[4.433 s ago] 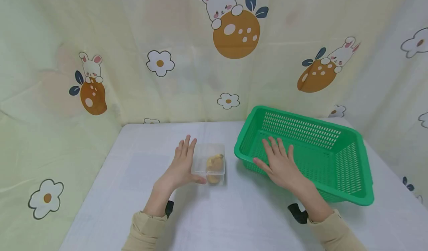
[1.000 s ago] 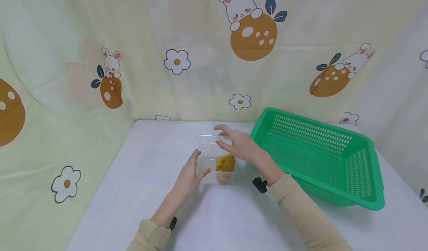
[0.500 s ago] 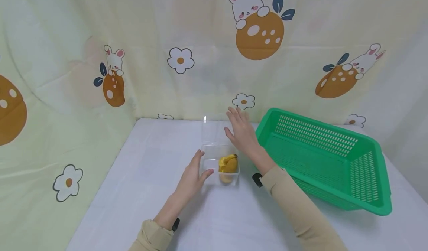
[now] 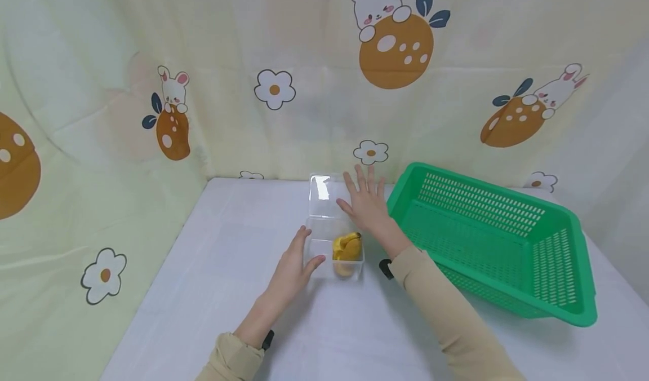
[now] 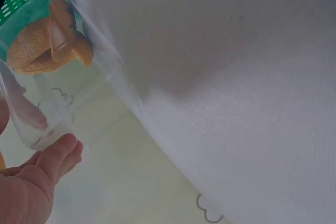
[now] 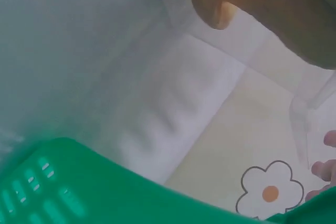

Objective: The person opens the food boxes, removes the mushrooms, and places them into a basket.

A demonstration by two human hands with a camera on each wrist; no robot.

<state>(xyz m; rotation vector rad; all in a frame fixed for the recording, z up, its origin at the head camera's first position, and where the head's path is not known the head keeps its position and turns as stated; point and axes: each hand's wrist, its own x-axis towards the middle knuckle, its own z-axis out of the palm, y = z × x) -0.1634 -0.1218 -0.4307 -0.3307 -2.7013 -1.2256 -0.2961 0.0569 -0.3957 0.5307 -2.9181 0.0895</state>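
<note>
A clear plastic box stands on the table, its hinged lid swung open and leaning toward the back. Inside, at the right, sits a glossy golden-brown food item shaped like a small roast chicken, shown closer in the left wrist view. My left hand holds the box by its left end, thumb at the front and fingertips along the wall. My right hand is spread with straight fingers over the right part of the lid, hiding that part.
A green slatted plastic basket stands at the right, close beside the right forearm. White cloth covers the table. A curtain with printed rabbits and flowers hangs right behind its back edge.
Both hands came to the box; my right hand raised the lid and carried it backward. Over the last half second the lid has tipped down further, while my left hand stays at the box.
</note>
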